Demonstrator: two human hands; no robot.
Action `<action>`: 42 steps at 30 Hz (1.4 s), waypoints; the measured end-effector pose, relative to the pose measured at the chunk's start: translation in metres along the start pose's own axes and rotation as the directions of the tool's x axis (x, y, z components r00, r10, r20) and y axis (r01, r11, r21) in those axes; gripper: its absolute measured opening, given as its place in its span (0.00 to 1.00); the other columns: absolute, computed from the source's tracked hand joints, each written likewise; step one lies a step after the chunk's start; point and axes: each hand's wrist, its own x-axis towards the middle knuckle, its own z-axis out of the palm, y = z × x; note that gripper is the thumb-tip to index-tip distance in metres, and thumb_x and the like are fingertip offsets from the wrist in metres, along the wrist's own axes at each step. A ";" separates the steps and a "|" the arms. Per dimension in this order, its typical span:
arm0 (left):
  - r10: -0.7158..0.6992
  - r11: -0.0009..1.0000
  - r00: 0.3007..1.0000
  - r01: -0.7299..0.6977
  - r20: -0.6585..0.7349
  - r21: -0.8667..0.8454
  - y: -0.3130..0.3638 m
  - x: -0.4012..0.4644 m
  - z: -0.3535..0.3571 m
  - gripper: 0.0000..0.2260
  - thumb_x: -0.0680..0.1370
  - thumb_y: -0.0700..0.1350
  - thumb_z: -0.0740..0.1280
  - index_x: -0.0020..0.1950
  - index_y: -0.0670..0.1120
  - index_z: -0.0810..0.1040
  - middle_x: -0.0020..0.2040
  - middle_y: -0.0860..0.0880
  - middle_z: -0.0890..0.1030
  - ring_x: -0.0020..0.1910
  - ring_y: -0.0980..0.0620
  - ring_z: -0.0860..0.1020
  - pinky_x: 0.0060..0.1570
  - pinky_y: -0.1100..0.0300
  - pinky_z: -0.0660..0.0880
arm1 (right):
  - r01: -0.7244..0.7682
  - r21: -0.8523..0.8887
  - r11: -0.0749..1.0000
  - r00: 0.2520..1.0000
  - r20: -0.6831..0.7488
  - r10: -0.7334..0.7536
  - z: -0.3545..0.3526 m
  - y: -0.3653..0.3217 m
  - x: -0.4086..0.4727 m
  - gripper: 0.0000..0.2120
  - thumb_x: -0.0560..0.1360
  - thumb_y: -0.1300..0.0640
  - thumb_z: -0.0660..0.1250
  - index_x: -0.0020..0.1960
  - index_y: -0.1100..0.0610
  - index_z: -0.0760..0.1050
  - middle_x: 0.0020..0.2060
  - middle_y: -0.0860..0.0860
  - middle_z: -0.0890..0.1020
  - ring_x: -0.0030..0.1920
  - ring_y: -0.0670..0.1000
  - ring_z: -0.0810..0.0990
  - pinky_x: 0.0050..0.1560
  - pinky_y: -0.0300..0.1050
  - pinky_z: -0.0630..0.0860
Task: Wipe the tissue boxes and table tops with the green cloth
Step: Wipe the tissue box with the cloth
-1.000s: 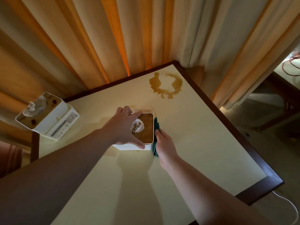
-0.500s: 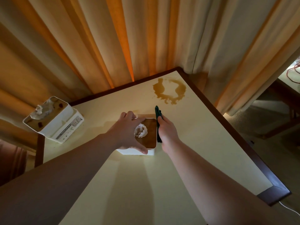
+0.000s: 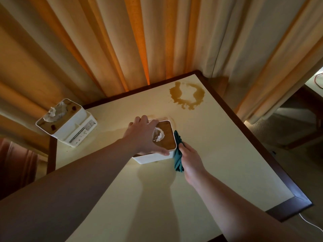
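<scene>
Centrally, left hand grips tissue box; right hand seemingly presses green cloth against its side.

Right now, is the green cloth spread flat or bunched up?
Bunched. The green cloth hangs in folds from the right hand, pressed against the side of the tissue box.

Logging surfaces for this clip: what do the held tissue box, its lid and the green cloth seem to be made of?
Tissue box: likely smooth white plastic, with even matte walls and rounded corners. Its lid: wood or wood-look veneer, brown with faint grain; which one, I cannot tell. Green cloth: soft fabric, folding limply in the right hand.
</scene>
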 end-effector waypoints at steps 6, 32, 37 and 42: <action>-0.073 0.997 0.997 0.073 0.016 -0.032 0.007 -0.001 0.000 0.62 0.51 0.88 0.61 0.78 0.55 0.62 0.67 0.47 0.69 0.65 0.43 0.67 0.63 0.46 0.70 | -0.006 -0.002 1.000 0.999 -0.049 0.006 -0.021 -0.011 -0.004 0.10 0.87 0.54 0.60 0.54 0.47 0.80 0.47 0.47 0.84 0.49 0.50 0.82 0.58 0.53 0.79; -0.502 0.811 0.856 0.515 0.121 -0.279 0.041 -0.012 0.012 0.68 0.55 0.81 0.70 0.83 0.51 0.44 0.82 0.37 0.49 0.81 0.34 0.49 0.76 0.29 0.52 | 0.522 -0.841 -0.142 0.834 0.538 -0.121 -0.098 0.022 0.015 0.35 0.85 0.36 0.49 0.85 0.52 0.46 0.84 0.53 0.43 0.84 0.54 0.39 0.82 0.55 0.40; -0.347 0.906 0.933 0.359 0.092 -0.222 0.023 -0.021 0.008 0.70 0.53 0.78 0.75 0.83 0.54 0.41 0.83 0.41 0.49 0.81 0.35 0.50 0.76 0.32 0.54 | 0.545 -0.837 -0.045 0.822 0.544 -0.168 -0.087 -0.003 0.020 0.33 0.85 0.36 0.51 0.83 0.53 0.56 0.84 0.53 0.51 0.84 0.53 0.45 0.83 0.57 0.45; -0.112 0.969 0.990 0.129 0.091 -0.212 -0.006 -0.043 0.006 0.69 0.57 0.70 0.81 0.83 0.58 0.37 0.84 0.49 0.41 0.83 0.42 0.42 0.78 0.32 0.40 | 0.608 -0.786 0.106 0.781 0.569 -0.257 -0.056 -0.041 0.018 0.28 0.86 0.42 0.56 0.83 0.51 0.58 0.83 0.49 0.57 0.83 0.50 0.51 0.82 0.52 0.52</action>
